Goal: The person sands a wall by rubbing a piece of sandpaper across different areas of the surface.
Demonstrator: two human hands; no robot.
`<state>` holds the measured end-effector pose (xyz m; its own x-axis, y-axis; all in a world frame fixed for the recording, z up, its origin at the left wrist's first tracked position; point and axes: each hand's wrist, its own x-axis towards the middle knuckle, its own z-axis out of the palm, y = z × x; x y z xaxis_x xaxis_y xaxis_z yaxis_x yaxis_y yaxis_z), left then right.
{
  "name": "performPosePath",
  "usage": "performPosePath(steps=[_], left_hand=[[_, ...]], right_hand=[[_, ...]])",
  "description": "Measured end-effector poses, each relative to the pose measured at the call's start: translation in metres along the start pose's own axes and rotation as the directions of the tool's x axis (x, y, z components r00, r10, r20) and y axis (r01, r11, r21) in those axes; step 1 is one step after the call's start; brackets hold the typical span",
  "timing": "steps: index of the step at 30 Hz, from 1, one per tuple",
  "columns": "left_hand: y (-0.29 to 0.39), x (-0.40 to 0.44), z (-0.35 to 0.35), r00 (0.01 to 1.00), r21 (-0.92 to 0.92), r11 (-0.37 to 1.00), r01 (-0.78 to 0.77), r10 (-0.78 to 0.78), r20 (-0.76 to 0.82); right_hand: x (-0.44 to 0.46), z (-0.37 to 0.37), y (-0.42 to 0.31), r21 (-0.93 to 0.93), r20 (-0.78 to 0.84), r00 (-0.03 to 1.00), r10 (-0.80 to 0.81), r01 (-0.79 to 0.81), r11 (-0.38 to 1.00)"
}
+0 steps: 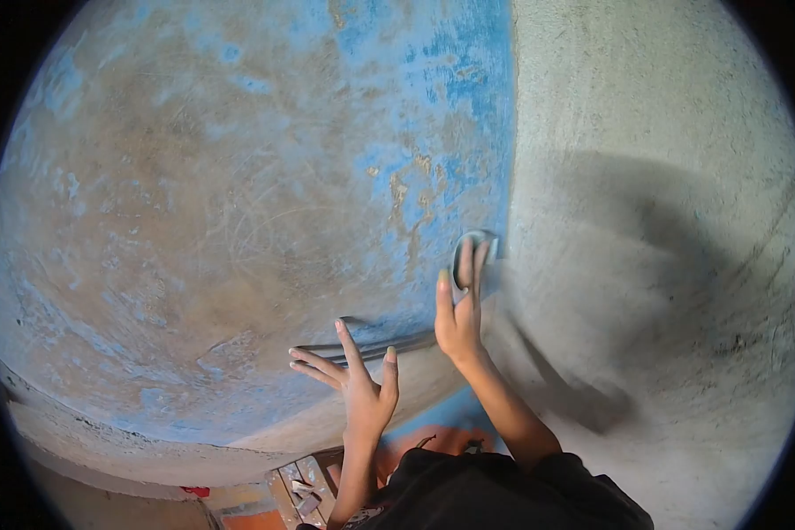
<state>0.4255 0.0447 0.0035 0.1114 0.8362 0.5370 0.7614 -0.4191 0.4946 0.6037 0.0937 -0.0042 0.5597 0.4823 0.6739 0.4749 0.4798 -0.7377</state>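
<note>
My right hand presses a folded piece of sandpaper against the blue wall, close to the vertical corner. Two of its fingers lie over the sheet, and the thumb points up at the left. The grey sheet curls around the fingers, so its full size is hidden. Lower and to the left, my left hand has its fingers spread and holds nothing. Its fingertips are at the worn wall, whose blue paint is patchy with brown and grey areas. I cannot tell if they touch it.
A pale plastered wall meets the blue one at the right, with my shadow on it. Below stands a small wooden slatted stool with small pieces on top. A ledge runs along the wall's foot. A small red item lies at lower left.
</note>
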Motion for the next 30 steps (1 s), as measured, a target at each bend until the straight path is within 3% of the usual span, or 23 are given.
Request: performPosePath(steps=[2,4,7,8,12,15,16,19,20,23,24,27,28,30], left_hand=[[0.004,0.0,0.005,1.0,-0.004,1.0,-0.001,0.001,-0.009],[0.008,0.001,0.008,1.0,-0.001,1.0,0.0,0.0,-0.014],[0.011,0.003,0.012,1.0,0.014,1.0,0.014,-0.013,-0.02],[0.012,0.003,0.013,0.999,0.023,0.999,0.026,-0.026,-0.019],[0.011,0.001,0.014,0.999,0.035,0.999,0.022,-0.021,-0.025],[0.008,0.0,0.016,0.999,0.087,0.995,0.039,-0.037,-0.021],[0.008,0.0,0.015,0.999,0.096,0.995,0.037,-0.035,-0.016],[0.008,-0.001,0.01,1.0,0.054,0.998,0.018,-0.017,-0.024],[0.008,-0.001,0.008,0.999,0.027,1.0,0.007,-0.006,-0.032],[0.007,-0.004,0.005,0.996,-0.007,0.999,0.041,-0.041,-0.073],[0.005,-0.005,0.003,0.993,0.009,0.999,0.051,-0.05,-0.106],[-0.005,-0.006,-0.006,0.977,0.042,0.995,0.09,-0.08,-0.197],[-0.009,-0.004,-0.011,0.972,0.045,0.994,0.103,-0.091,-0.217],[-0.018,-0.003,-0.022,0.964,0.061,0.992,0.114,-0.095,-0.249]], right_hand=[[0.005,-0.004,-0.011,-0.103,0.174,0.959,-0.222,0.242,0.965],[0.015,-0.014,-0.019,-0.142,0.447,0.816,-0.367,0.47,0.871],[0.053,-0.02,-0.013,-0.275,0.274,0.9,-0.341,0.412,0.868],[0.06,-0.013,-0.014,-0.19,0.143,0.943,-0.301,0.325,0.926],[0.037,-0.015,-0.045,-0.176,0.534,0.758,-0.375,0.533,0.827],[0.065,-0.016,-0.042,-0.31,0.331,0.879,-0.345,0.446,0.84],[0.074,-0.009,-0.039,-0.212,0.203,0.914,-0.351,0.391,0.896],[0.053,0.0,-0.069,-0.252,0.377,0.849,-0.37,0.478,0.842],[0.046,-0.002,-0.068,-0.206,0.541,0.75,-0.381,0.557,0.804],[0.074,-0.005,-0.067,-0.287,0.434,0.786,-0.44,0.584,0.76],[0.086,0.002,-0.063,-0.277,0.231,0.857,-0.46,0.511,0.814],[0.071,0.009,-0.09,-0.264,0.307,0.851,-0.426,0.507,0.821],[0.064,0.009,-0.095,-0.242,0.483,0.752,-0.449,0.608,0.756],[0.076,0.009,-0.102,-0.275,0.472,0.731,-0.493,0.654,0.705]])
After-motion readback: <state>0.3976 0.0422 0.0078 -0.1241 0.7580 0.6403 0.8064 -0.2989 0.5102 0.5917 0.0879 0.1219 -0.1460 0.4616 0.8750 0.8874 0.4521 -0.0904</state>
